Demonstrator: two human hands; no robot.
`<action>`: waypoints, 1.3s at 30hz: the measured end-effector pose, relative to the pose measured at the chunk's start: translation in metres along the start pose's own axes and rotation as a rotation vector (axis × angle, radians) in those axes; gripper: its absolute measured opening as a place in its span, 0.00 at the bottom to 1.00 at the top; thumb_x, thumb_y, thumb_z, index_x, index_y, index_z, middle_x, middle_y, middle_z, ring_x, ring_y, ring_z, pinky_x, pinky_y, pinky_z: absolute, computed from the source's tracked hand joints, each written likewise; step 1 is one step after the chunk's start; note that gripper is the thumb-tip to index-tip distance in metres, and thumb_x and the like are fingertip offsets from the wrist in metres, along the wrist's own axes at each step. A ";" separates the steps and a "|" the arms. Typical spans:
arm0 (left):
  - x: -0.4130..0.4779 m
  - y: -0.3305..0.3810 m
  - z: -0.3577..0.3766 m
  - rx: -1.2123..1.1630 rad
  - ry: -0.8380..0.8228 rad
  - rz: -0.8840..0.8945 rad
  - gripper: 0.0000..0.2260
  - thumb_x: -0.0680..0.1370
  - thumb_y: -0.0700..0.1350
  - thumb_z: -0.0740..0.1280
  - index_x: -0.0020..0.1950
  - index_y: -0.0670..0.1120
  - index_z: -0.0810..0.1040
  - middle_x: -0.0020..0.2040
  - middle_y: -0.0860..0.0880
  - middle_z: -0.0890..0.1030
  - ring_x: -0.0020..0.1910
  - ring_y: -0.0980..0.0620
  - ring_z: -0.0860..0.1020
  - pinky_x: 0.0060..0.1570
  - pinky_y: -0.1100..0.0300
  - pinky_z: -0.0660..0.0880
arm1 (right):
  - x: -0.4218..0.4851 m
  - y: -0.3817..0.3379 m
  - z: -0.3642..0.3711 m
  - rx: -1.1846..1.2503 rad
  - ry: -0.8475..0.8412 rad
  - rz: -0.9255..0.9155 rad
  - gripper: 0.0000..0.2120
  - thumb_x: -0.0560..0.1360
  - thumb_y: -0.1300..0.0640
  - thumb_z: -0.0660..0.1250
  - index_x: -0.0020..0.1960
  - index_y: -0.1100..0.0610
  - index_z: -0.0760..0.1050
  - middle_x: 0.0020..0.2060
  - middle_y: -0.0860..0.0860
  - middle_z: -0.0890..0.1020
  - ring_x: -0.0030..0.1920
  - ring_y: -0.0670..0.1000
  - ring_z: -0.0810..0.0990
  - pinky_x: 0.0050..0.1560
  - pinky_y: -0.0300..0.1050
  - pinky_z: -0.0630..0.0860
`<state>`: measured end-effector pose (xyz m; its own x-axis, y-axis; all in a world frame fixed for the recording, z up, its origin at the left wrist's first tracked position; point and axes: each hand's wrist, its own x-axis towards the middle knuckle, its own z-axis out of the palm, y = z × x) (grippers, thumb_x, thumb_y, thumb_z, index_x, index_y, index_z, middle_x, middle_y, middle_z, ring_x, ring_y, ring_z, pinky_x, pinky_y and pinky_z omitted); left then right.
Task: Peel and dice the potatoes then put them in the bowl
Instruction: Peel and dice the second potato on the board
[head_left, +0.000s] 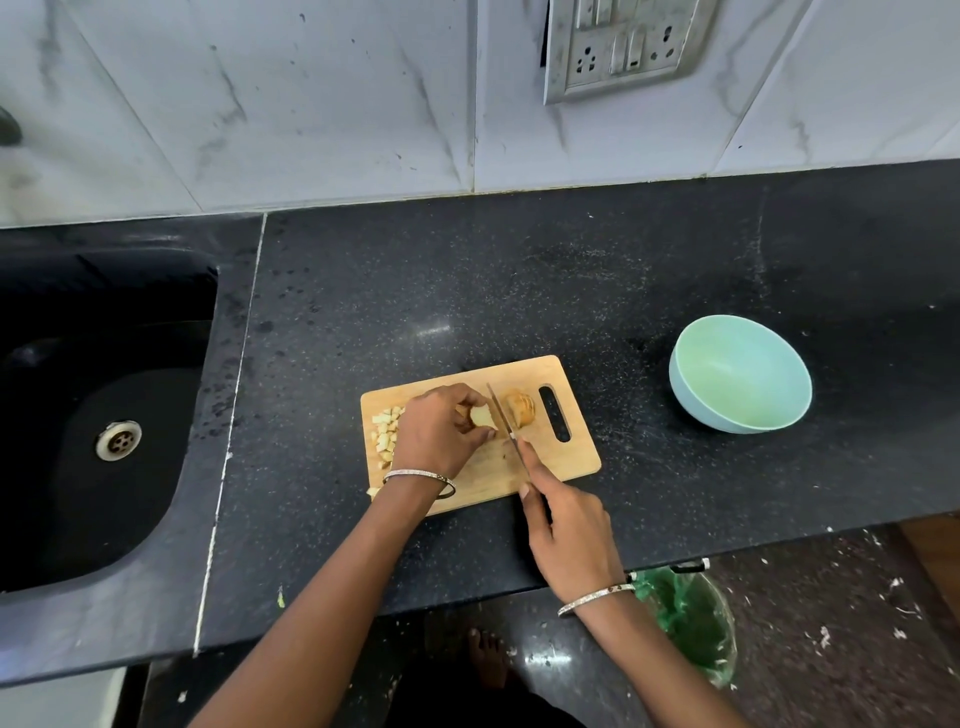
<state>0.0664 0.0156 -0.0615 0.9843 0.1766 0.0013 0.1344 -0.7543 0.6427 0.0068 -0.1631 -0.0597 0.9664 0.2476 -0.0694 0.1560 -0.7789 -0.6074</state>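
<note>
My left hand (439, 431) pinched a potato piece (480, 415) on the board (545, 467), dice (387, 431) piled at its left end. My right hand (566, 530) gripped the knife (501, 413), blade running away from me, tip toward the tiled wall (311, 104). The bowl (740, 374) sat well right on the black counter (467, 286).

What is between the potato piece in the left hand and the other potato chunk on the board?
The blade of the knife, gripped by the right hand, as the head view shows.
</note>
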 end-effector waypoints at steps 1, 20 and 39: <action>0.000 0.000 -0.001 -0.002 -0.003 0.002 0.16 0.66 0.49 0.80 0.50 0.51 0.81 0.39 0.58 0.80 0.36 0.57 0.79 0.43 0.62 0.76 | 0.001 0.000 0.000 0.015 0.016 0.001 0.28 0.81 0.55 0.60 0.77 0.35 0.57 0.27 0.46 0.69 0.30 0.50 0.69 0.37 0.53 0.74; 0.000 0.000 0.003 -0.125 0.008 -0.080 0.20 0.64 0.41 0.80 0.48 0.51 0.73 0.39 0.54 0.80 0.36 0.57 0.78 0.41 0.62 0.78 | 0.008 0.002 0.003 0.113 -0.084 0.006 0.27 0.82 0.53 0.60 0.74 0.31 0.58 0.44 0.52 0.85 0.38 0.53 0.80 0.44 0.52 0.79; -0.006 0.000 0.004 -0.170 0.064 -0.080 0.17 0.65 0.39 0.79 0.47 0.49 0.75 0.38 0.56 0.80 0.37 0.59 0.79 0.43 0.62 0.79 | 0.004 -0.003 -0.002 0.040 -0.058 -0.068 0.26 0.83 0.52 0.58 0.76 0.33 0.55 0.53 0.52 0.84 0.49 0.56 0.82 0.49 0.56 0.79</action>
<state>0.0612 0.0125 -0.0644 0.9613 0.2753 -0.0097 0.1851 -0.6193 0.7630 0.0109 -0.1609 -0.0572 0.9403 0.3326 -0.0718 0.2112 -0.7358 -0.6434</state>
